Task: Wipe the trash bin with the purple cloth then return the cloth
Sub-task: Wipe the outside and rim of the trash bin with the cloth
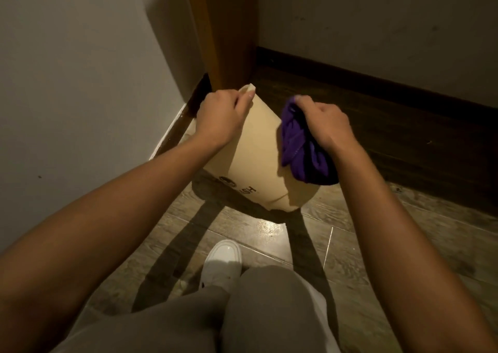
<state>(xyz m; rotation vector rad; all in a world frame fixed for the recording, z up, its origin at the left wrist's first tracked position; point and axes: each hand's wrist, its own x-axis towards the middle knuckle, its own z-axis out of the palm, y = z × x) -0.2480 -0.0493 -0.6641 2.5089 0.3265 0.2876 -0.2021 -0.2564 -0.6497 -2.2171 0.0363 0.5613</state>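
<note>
A cream trash bin (256,150) with dark lettering on its side is tilted above the floor in the corner. My left hand (223,115) grips its far upper edge with the fingers curled over it. My right hand (323,120) is closed on a bunched purple cloth (301,147), which presses against the bin's right side and hangs down past it. Part of the lettering is hidden by the bin's curve.
A pale wall (80,83) runs along the left and a wooden door frame (226,29) stands behind the bin. A dark skirting board (377,88) lines the far wall. My white shoe (222,263) and grey trouser legs are on the tiled floor below.
</note>
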